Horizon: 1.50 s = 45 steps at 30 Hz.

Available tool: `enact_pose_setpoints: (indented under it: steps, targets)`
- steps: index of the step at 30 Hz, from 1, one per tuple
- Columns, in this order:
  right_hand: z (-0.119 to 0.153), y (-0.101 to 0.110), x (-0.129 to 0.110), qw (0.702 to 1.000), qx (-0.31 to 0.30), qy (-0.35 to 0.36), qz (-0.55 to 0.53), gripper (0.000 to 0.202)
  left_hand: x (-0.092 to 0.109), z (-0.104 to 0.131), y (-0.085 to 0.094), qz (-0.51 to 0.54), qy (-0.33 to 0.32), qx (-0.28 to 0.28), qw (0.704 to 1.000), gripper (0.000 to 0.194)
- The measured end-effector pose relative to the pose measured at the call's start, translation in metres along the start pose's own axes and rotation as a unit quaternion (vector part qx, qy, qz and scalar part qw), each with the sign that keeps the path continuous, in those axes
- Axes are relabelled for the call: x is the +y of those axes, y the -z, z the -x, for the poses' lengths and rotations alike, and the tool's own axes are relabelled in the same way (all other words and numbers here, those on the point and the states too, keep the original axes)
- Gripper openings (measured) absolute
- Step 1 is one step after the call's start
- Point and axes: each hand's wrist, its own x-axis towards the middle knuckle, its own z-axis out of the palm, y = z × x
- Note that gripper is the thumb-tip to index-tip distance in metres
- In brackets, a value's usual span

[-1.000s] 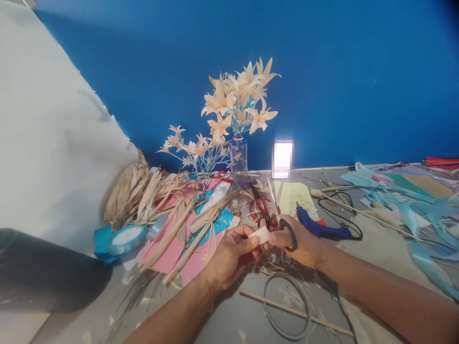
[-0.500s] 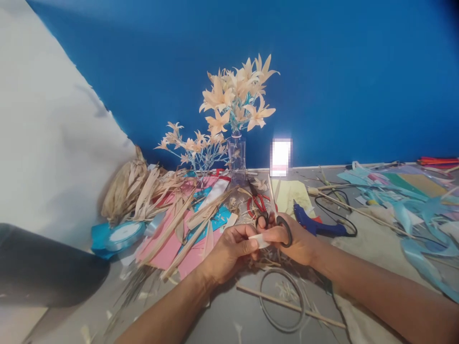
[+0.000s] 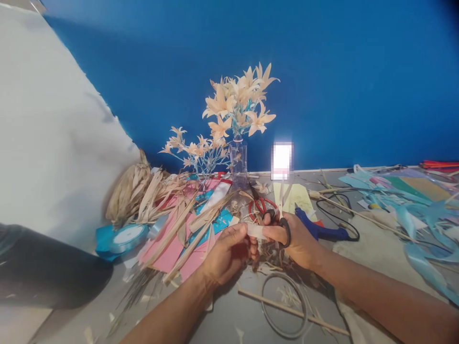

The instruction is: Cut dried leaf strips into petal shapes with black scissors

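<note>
A small pale strip is stretched between my two hands. My left hand pinches its left end between thumb and fingers. The fingers of my right hand touch its right end, and that hand also holds dark-handled scissors, whose blades point up and away from me. Under the hands lie dry scraps. Just beyond them are red-handled pliers, partly hidden, and a blue glue gun lies to the right of the scissors.
Pale flowers stand in a glass vase near the blue wall. Dry husks, pink sheets and a ribbon roll lie left. Nearer me are a metal ring and a thin stick; blue ribbons lie right.
My left thumb has shifted left along the strip, showing more of it between the hands. The scissors are turned slightly, and the whole view has moved a little.
</note>
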Motion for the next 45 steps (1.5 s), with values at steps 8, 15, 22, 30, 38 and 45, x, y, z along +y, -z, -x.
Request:
enact_pose_setpoints:
  steps: [8, 15, 22, 30, 38, 45]
  targets:
    - [-0.001, 0.009, -0.011, 0.984, -0.066, 0.018, 0.166, 0.056, 0.004, -0.001, -0.002, 0.003, -0.038, 0.072, 0.997, 0.013]
    - [-0.008, 0.038, -0.022, 0.923, -0.305, -0.078, 0.220, 0.070, 0.020, -0.004, 0.003, 0.023, -0.095, 0.094, 0.991, 0.013]
    - [-0.003, 0.035, -0.018, 0.905, -0.341, -0.131, 0.218, 0.057, 0.020, -0.003, 0.003, 0.002, -0.096, 0.099, 0.990, 0.016]
    - [-0.003, 0.033, -0.013, 0.905, -0.318, -0.128, 0.250, 0.059, 0.019, -0.003, 0.004, -0.037, -0.099, 0.101, 0.989, 0.019]
    - [-0.002, 0.032, -0.013, 0.906, -0.287, -0.164, 0.265, 0.039, 0.019, -0.003, 0.008, -0.039, -0.093, 0.098, 0.990, 0.017]
    - [-0.001, 0.030, -0.017, 0.903, -0.254, -0.183, 0.293, 0.044, 0.021, -0.003, 0.007, -0.031, -0.090, 0.105, 0.990, 0.018]
